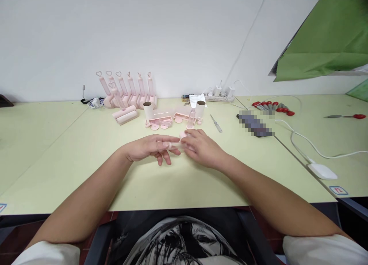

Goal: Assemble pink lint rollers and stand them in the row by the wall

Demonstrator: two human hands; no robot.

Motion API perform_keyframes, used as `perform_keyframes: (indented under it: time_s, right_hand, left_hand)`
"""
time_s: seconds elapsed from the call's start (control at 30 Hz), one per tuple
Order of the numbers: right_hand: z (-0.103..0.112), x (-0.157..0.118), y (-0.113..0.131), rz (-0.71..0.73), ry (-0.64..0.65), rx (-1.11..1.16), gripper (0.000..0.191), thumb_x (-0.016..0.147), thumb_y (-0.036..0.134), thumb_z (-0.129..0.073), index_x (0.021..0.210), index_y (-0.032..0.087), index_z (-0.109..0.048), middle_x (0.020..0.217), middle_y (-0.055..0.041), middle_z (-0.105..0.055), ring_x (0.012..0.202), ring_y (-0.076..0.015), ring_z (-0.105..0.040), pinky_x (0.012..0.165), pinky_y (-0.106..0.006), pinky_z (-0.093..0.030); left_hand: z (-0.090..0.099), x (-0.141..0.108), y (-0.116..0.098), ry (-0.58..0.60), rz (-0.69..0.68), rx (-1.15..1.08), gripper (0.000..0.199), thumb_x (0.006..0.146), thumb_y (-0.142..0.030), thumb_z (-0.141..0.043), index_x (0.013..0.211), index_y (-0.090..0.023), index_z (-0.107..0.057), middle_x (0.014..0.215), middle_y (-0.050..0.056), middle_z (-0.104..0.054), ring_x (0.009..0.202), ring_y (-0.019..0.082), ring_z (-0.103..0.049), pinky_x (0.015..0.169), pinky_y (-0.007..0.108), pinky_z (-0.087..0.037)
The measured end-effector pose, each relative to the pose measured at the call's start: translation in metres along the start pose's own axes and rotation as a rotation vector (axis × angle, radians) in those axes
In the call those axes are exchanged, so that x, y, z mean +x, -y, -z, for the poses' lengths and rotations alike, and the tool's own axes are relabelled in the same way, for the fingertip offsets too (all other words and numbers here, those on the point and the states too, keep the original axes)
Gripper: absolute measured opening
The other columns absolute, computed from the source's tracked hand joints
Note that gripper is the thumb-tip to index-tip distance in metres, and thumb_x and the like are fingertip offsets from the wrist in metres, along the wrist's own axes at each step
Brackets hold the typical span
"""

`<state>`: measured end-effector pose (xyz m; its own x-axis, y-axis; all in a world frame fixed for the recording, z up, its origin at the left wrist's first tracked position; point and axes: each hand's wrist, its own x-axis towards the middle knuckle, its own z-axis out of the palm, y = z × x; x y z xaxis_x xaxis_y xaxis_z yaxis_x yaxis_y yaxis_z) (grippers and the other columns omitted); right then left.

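Observation:
Above the middle of the table, my left hand (pixel 153 147) pinches one end of a clear handle (pixel 176 145) between thumb and forefinger, its other fingers loosely spread. My right hand (pixel 201 147) curls over the other end, where a pale pink part (pixel 183 135) shows at the fingertips. The fingers hide how these pieces join. Just beyond my hands lie an open pink case (pixel 159 122) with clear pieces in it and a second pink case (pixel 184 116). A clear tube (pixel 191 118) stands upright by the second case. Two white cylinders with brown insides, one a paper-like roll (pixel 148 111), stand behind.
Several pink rollers with heart-looped handles (pixel 130 89) stand against the wall, and one roller (pixel 124 115) lies in front. To the right are a small pointed tool (pixel 216 124), a blurred dark object (pixel 255 125), red-handled tools (pixel 266 104), a power strip (pixel 218 98) and a white cable (pixel 310 148).

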<state>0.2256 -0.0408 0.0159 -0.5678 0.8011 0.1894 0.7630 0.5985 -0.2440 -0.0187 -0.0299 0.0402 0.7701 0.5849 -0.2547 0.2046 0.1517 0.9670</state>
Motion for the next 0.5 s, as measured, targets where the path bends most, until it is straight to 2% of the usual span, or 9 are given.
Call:
perform_keyframes:
  time_s: [0.1,0.2,0.37,0.5]
  right_hand:
    - [0.017,-0.001,-0.016,-0.067,-0.020,0.088,0.018,0.087,0.022,-0.055,0.100,0.018,-0.066,0.114,-0.0125,-0.064,0.102,-0.0268,-0.059,0.088,-0.039,-0.047]
    - [0.035,-0.002,-0.035,-0.283,0.007,0.175,0.011,0.083,0.026,-0.058,0.088,0.019,-0.064,0.097,-0.0082,-0.068,0.082,-0.0223,-0.063,0.070,-0.032,-0.047]
    - [0.051,-0.005,-0.070,-0.495,0.019,0.171,0.018,0.076,0.025,-0.060,0.092,0.019,-0.066,0.100,-0.0086,-0.070,0.083,-0.0234,-0.065,0.066,-0.029,-0.046]
    - [0.061,-0.015,-0.101,-0.452,0.020,0.311,0.050,0.073,0.021,-0.061,0.123,0.025,-0.059,0.129,-0.0072,-0.064,0.105,-0.0248,-0.065,0.075,-0.029,-0.051]
  left_hand:
    - [0.000,0.001,0.003,-0.036,-0.131,-0.048,0.088,0.082,-0.065,-0.062,0.152,-0.022,-0.032,0.137,0.024,-0.057,0.092,0.026,-0.070,0.068,0.033,-0.054]
    - [-0.001,0.004,0.006,-0.107,-0.092,0.017,0.081,0.084,-0.056,-0.066,0.150,-0.021,-0.035,0.133,0.021,-0.060,0.091,0.023,-0.069,0.072,0.034,-0.054]
    - [-0.001,0.014,0.013,-0.125,0.039,0.195,0.069,0.084,-0.053,-0.067,0.140,-0.016,-0.050,0.125,0.017,-0.064,0.091,0.020,-0.066,0.075,0.034,-0.054]
    - [0.000,0.017,0.019,-0.122,0.083,0.293,0.070,0.084,-0.056,-0.065,0.139,-0.015,-0.052,0.122,0.014,-0.065,0.093,0.020,-0.065,0.079,0.033,-0.053]
